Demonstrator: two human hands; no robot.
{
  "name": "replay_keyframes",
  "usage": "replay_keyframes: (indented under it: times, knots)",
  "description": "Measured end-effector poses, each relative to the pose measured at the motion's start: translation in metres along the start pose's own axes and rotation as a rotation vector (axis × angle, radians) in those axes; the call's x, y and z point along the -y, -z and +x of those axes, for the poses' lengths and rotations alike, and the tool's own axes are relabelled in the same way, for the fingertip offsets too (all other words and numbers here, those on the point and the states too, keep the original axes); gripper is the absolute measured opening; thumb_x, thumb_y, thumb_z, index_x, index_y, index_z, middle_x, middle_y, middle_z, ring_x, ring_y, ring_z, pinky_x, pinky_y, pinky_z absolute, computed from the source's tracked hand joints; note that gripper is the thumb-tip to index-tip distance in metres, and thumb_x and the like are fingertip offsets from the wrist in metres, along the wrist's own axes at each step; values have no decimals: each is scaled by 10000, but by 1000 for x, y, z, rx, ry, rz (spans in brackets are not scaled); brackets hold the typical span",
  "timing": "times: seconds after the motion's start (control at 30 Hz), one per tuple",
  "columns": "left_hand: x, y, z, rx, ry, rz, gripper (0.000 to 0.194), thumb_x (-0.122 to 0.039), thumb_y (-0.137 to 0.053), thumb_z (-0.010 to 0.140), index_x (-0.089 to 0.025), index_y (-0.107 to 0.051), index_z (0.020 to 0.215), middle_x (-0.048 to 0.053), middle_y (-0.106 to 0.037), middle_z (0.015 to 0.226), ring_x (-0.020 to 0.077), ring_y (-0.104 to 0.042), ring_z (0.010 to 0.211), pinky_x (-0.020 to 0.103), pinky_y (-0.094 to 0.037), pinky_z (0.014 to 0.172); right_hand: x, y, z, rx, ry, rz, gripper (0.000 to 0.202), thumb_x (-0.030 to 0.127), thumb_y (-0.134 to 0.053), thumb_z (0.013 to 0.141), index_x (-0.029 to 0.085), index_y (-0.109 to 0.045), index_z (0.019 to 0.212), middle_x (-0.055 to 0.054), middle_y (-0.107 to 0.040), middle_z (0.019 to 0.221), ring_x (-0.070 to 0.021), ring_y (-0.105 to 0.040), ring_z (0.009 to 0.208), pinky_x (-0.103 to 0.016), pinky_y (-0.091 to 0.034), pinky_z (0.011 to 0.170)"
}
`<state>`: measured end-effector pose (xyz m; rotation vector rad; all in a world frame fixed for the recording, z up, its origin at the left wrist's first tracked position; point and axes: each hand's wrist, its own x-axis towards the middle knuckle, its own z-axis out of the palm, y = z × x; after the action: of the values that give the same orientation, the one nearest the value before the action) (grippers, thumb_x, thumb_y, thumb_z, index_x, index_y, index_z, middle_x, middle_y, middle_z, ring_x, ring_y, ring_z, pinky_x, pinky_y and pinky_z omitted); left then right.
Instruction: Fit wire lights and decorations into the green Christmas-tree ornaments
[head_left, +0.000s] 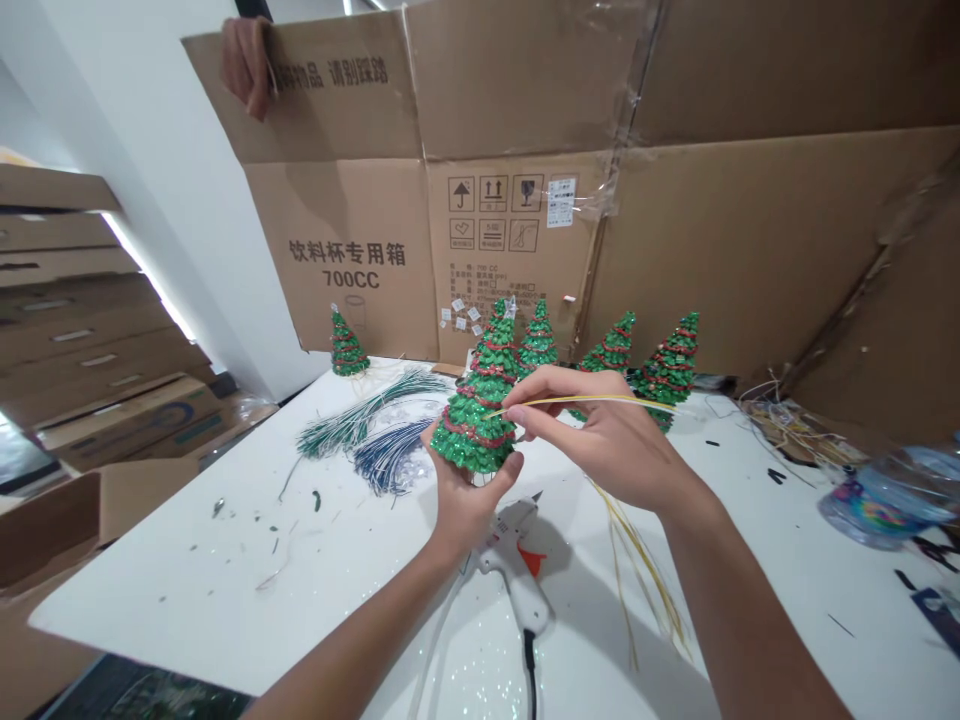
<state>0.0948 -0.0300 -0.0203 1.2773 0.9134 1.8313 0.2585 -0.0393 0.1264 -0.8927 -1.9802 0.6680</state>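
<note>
My left hand (463, 505) grips the base of a small glittery green Christmas tree (480, 405) with red garland wound round it, holding it up above the table. In my right hand (600, 430) a thin yellow-and-white strand (577, 400) is pinched between thumb and fingers. Its tip meets the tree's right side; whether it is attached there I cannot tell. Below the tree a white hot glue gun (517, 575) with an orange trigger lies on the table. More yellow strands (645, 560) lie to the right of it.
Other small trees stand at the back, one tree (348, 345) at the left. Bundles of green wire (360, 415) and blue wire (394, 460) lie left of centre. A plastic bottle (892, 500) lies right. Cardboard (345, 210) walls the far side; another person's hand (246, 68) holds its top.
</note>
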Motion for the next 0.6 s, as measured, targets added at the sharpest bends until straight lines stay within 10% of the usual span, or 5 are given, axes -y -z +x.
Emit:
replay_keyframes:
  times: [0.6]
  knots:
    - [2,1,-1,46,-5,-7,763,-350,-921,789,-293,-371,1315,99,-587,1389,292,-631,1309,491,-501,1137,-6,-10,2,2,44,23,147,208,-692,971,239,-822,912,-10,-842,971,-179,-756,851,-293,-553,695]
